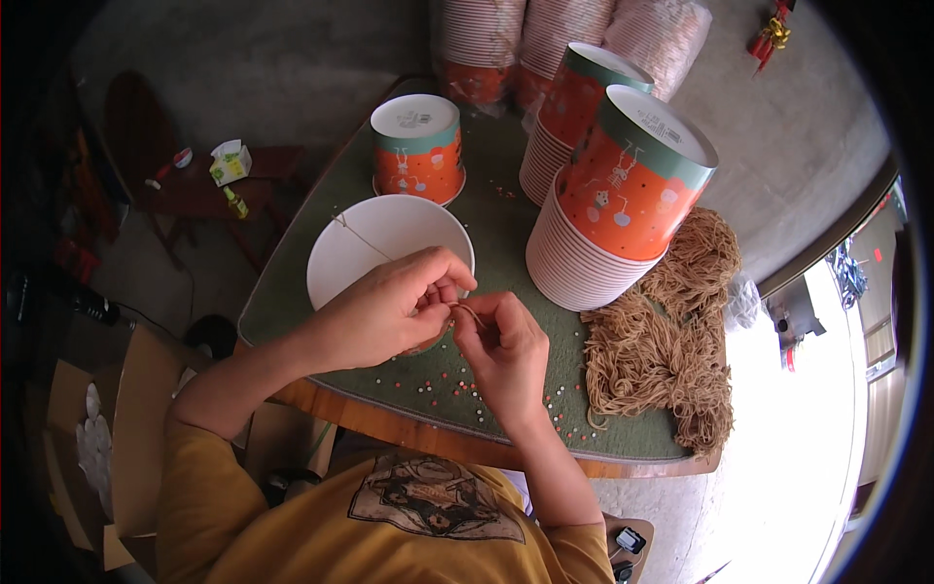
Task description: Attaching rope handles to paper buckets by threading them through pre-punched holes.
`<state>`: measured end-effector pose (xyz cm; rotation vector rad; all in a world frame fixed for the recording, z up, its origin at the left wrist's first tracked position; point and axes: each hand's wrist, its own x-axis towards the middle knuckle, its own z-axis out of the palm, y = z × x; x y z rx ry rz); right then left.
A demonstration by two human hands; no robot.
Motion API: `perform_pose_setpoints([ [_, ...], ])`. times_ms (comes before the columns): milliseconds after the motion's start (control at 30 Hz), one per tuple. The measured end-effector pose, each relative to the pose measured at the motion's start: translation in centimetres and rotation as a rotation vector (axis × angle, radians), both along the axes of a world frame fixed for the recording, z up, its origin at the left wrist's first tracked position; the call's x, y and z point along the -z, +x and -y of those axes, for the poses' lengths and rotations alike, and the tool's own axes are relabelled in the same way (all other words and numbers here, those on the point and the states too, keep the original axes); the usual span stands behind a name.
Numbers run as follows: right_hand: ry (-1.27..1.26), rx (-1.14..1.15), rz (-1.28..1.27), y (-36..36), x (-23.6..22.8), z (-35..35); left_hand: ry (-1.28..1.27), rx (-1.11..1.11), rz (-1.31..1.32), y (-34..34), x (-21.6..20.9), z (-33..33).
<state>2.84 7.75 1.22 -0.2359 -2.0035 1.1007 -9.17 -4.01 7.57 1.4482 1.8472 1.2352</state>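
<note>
The bucket [409, 229] sits on the worktop [292, 282], open mouth facing up. The cord [367, 240] runs slantwise from the bucket's far-left rim, nearward and rightward, to the left hand [399, 302], whose fingertips pinch it. The right hand [506, 355], just beside, pinches a cord loop. Yarn [666, 341] lies further right.
</note>
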Motion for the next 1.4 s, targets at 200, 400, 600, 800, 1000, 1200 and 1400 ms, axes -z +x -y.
perform_pose_setpoints([
  [200, -0.07, -0.016, 0.084, 0.0, -0.2, 0.2, -0.004, 0.013, -0.246, 0.0, -0.2, 0.2],
  [400, 0.009, 0.018, 0.068, -0.2, 0.2, 0.6, 0.06, -0.025, -0.527, 0.3, 0.1, 0.6],
  [600, 0.082, 0.033, 0.034, -0.1, 0.3, 1.0, 0.131, -0.118, -0.73, 1.2, 0.5, 1.0],
  [800, 0.126, 0.012, 0.014, -0.1, 0.4, 1.2, 0.166, -0.197, -0.508, 1.5, 1.2, 1.4],
  [1000, 0.15, -0.006, -0.003, -0.1, 0.4, 1.4, 0.155, -0.224, -0.249, 1.4, 1.5, 1.6],
  [1200, 0.128, -0.019, 0.013, 0.0, 0.1, 1.5, 0.143, -0.227, -0.206, 1.5, 1.3, 1.6],
  [1400, -0.534, -0.27, 0.073, 0.3, -0.1, 1.3, 0.12, -0.199, -0.283, 0.9, 1.3, 1.8],
])
